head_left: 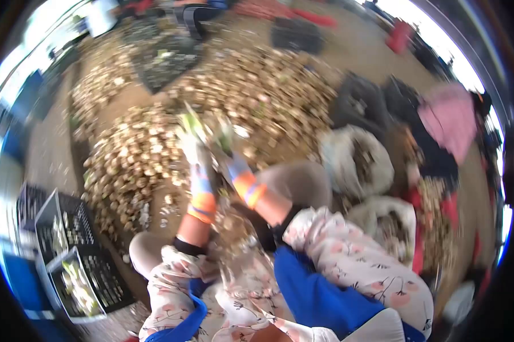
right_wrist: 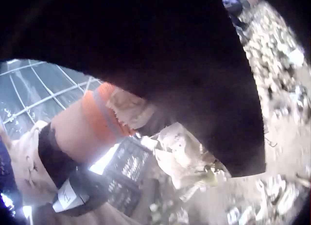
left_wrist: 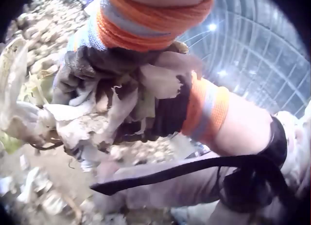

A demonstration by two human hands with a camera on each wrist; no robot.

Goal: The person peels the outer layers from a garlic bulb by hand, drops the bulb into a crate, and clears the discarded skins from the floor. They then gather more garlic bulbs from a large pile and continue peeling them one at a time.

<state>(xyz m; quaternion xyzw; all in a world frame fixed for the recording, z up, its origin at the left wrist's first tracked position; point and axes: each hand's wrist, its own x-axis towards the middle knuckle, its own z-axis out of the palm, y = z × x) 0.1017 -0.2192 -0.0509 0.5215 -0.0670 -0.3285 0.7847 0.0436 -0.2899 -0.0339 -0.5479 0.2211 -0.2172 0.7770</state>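
Both hands wear gloves with orange cuffs and are close together in front of the lap. My left hand (head_left: pixel 196 158) holds a pale, papery-skinned bulb with a green shoot (head_left: pixel 192 122) pointing away. Beside it, my right hand (head_left: pixel 234 164) has another green-shooted bulb (head_left: pixel 225 139) at its fingers. The left wrist view shows curled dark glove fingers (left_wrist: pixel 80 72) and loose, torn papery skins (left_wrist: pixel 119 111) between the hands. In the right wrist view, a large black shape hides most of the right hand; a pale bulb cluster (right_wrist: pixel 180 154) shows below it.
A wide heap of bulbs (head_left: pixel 257 85) covers the floor ahead. Black crates with white-and-green pieces stand at left, the nearer crate (head_left: pixel 100 273) fuller. White sacks (head_left: pixel 357 159) stand at right, near a person in pink (head_left: pixel 448 119). Peelings (left_wrist: pixel 48 196) litter the floor.
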